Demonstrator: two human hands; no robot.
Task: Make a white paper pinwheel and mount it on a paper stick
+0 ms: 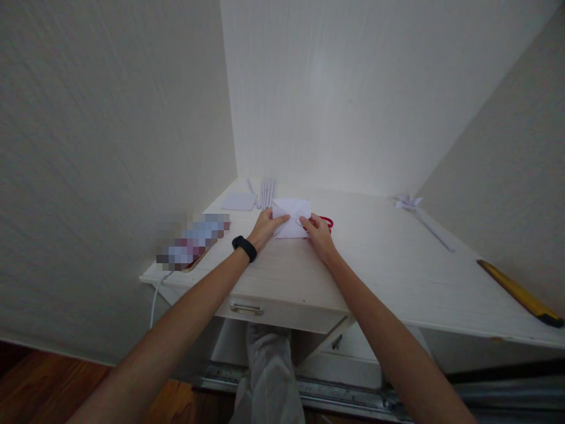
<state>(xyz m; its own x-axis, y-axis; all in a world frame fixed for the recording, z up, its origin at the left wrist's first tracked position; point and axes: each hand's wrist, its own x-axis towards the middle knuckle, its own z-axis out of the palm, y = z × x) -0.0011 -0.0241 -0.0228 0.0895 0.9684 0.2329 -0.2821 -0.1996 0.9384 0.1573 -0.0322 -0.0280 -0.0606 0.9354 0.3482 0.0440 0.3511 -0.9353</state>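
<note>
A white paper envelope [292,207], with diagonal folds meeting near its middle, is held over the desk between both my hands. At its left edge, my left hand [266,225] is closed, the thumb lying across the front of the paper. My right hand [318,232] grips the right edge, its thumb pressed near the centre where the folds meet. The fingers behind the paper are hidden. Just beyond my right hand, the red handles of what look like scissors [327,222] show in part. A black band [245,248] is around my left wrist.
Several thin paper strips or rolls [268,191] and a flat paper sheet [238,201] lie at the back left of the white desk [371,259]. A phone-like device [198,238], blurred, has a white cable. At right are a paper pinwheel-like piece [410,203] and a yellow cutter [518,291].
</note>
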